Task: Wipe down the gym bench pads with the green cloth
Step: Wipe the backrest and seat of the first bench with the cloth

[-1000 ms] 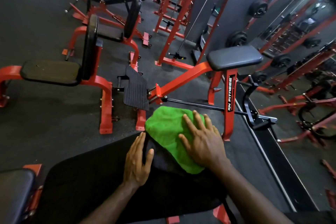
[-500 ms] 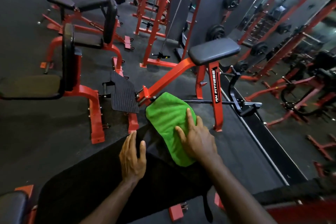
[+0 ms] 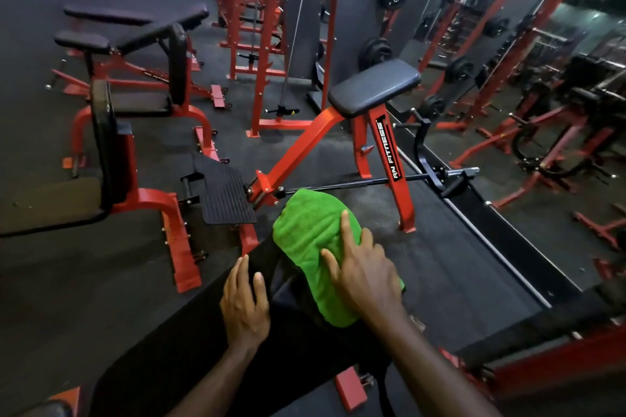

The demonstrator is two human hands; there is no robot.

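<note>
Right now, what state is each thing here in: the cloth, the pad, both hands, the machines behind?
green cloth: spread flat over the far end of the pad, pressed down.
bench pad: black, lying under both hands.
right hand: fingers straight, pressing on the cloth.
left hand: flat on the bare pad, beside the cloth.
row machine: unused, its chest pad bare.
seats at left: unoccupied.

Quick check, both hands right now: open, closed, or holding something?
Left hand: open, flat on the black bench pad, holding nothing.
Right hand: open, fingers straight, pressing the green cloth onto the pad.
</note>
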